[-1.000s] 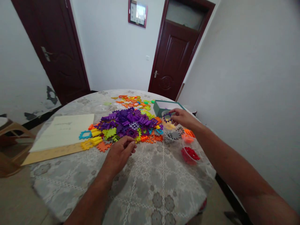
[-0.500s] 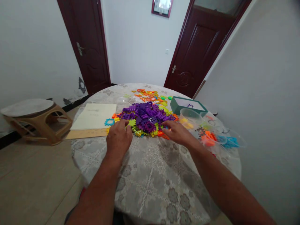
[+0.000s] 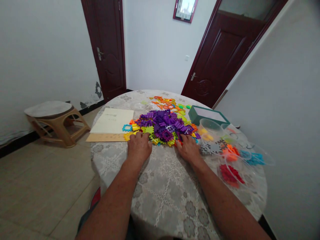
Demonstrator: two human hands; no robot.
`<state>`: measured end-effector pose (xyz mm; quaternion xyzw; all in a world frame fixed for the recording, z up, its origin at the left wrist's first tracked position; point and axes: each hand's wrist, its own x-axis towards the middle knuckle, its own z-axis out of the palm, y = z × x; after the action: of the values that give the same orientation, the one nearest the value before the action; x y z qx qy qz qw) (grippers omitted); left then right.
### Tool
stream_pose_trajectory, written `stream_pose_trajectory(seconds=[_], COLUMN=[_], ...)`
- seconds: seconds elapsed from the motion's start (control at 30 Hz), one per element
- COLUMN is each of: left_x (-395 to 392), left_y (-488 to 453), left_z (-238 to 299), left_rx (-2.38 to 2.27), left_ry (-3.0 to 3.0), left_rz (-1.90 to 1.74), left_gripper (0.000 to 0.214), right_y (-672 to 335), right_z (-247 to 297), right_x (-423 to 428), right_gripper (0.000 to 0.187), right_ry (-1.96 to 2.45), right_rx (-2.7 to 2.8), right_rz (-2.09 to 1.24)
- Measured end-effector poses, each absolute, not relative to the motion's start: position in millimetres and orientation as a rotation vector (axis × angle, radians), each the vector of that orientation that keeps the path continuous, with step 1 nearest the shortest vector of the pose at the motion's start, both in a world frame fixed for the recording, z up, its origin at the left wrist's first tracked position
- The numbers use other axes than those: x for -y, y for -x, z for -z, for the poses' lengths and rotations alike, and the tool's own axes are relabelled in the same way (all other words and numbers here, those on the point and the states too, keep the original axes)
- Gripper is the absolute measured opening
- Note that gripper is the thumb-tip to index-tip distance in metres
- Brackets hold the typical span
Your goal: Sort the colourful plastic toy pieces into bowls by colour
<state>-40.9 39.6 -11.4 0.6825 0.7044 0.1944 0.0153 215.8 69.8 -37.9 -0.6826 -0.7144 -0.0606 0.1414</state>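
Head view showed a round table under a grey flower-patterned cloth (image 3: 170, 186), its near half open between the two forearms, while the left edge was taken up by a cream paper sheet (image 3: 112, 120) with a flat wooden board (image 3: 107, 137) just beside it. Along the right edge stood a dark green cardboard box (image 3: 200, 115) and a row of clear plastic bowls: one with yellow pieces (image 3: 211, 122), one with orange pieces (image 3: 231, 151), one with blue pieces (image 3: 255, 159) and one with red pieces (image 3: 231, 174), with loose grey gear-shaped pieces (image 3: 212, 147) near them. A heap of mostly purple plastic interlocking pieces (image 3: 163, 124), fringed with yellow, green and orange ones, lay at the table's middle. The left hand (image 3: 139, 149) rested palm down at the heap's near edge, fingers drawn together, and whether they pinched a piece could not be told. The right hand (image 3: 188, 150) lay flat beside it, fingers slightly apart and touching the heap's near edge.
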Motion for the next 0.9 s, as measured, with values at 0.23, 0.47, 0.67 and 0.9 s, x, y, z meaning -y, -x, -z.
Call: stream_pose_trajectory(seconds=[0.23,0.47,0.67,0.9], left_x=[-38,-17,-11,-10], left_y=[32,30,35,15], left_z=[10,1,3,12], left_rx=[-1.965,-1.534,-1.576,-1.594], left_ry=[-2.245,-2.325,-2.38,-2.484], left_rz=[-0.504,-0.425,-0.507,-0.596], left_gripper=[0.039,0.019,0.021,0.054], right_y=[-222,-228,-245,-250], right_z=[31,31,49,67], right_x=[-51,-13,-16,-39], right_gripper=[0.041,0.031,0.031,0.047], right_ry=[1.762,1.403,1.272,1.322], right_rx=[2.305,2.394,2.188,2.091], right_rz=[0.014,-0.102,-0.099,0.089])
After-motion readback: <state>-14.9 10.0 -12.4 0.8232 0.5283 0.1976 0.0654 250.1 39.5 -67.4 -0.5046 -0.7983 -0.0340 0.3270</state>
